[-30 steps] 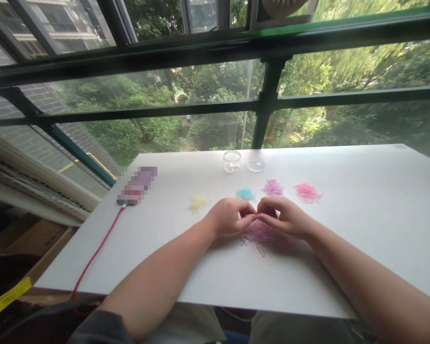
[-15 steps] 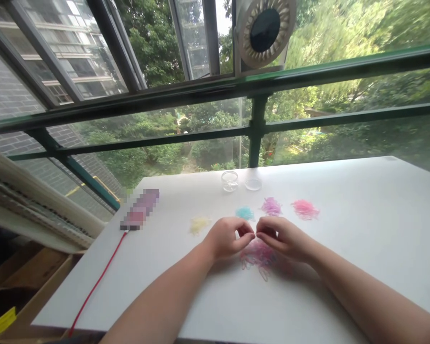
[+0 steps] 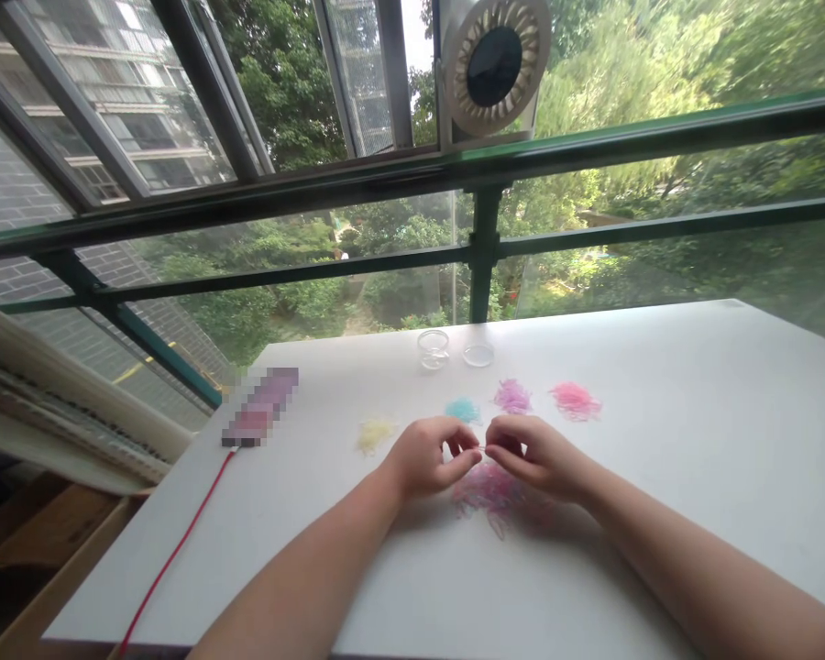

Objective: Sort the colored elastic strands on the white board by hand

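Observation:
My left hand (image 3: 432, 456) and my right hand (image 3: 537, 456) meet at the middle of the white table, each in a pinch. A thin pale strand, too small to make out well, shows between the fingertips of both. Just below them lies a mixed pile of pink, purple and bluish small bands (image 3: 488, 495). Beyond the hands are a blue pile (image 3: 463, 409), a purple pile (image 3: 512, 396) and a pink pile (image 3: 576, 401). A yellow pile (image 3: 375, 435) lies left of my left hand.
At the table's (image 3: 694, 403) back edge stand a clear round container (image 3: 433, 350) and a clear lid (image 3: 478, 356). A blurred-out device (image 3: 261, 408) with a red cable (image 3: 179, 548) lies at the left. Behind are a green railing and a round fan (image 3: 495, 66).
The view has shifted slightly, so most things appear a little further left. The fingertips of both hands remain close together, with slightly more of the thin strand showing between them.

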